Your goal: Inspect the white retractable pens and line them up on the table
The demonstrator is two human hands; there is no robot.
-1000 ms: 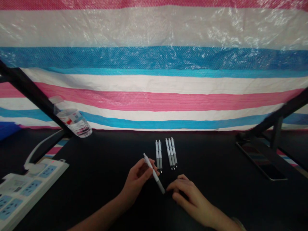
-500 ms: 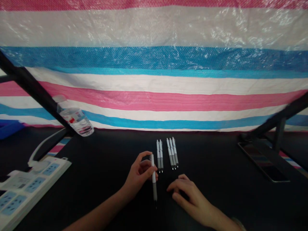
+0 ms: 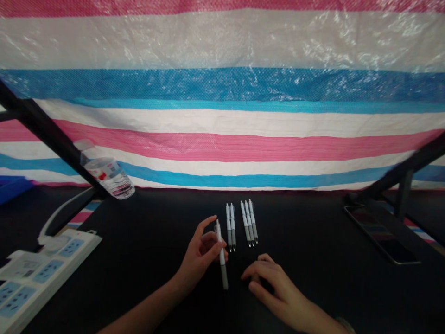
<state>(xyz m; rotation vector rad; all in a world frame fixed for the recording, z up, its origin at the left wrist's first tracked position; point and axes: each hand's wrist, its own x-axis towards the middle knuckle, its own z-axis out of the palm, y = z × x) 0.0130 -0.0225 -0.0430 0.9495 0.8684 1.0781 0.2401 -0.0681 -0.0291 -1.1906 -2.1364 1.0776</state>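
The left hand (image 3: 200,260) grips a white-and-grey retractable pen (image 3: 221,253) upright in narrowly closed fingers; the right hand (image 3: 274,284) rests empty, fingers loosely curled, on the black tabletop (image 3: 149,241), five matching white-and-grey pens (image 3: 246,222) lying at its eleven o'clock.

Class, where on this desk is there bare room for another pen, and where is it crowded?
Bare desk lies between the pens and the phone, and between the power strip and left hand. Pens and right hand crowd the middle.
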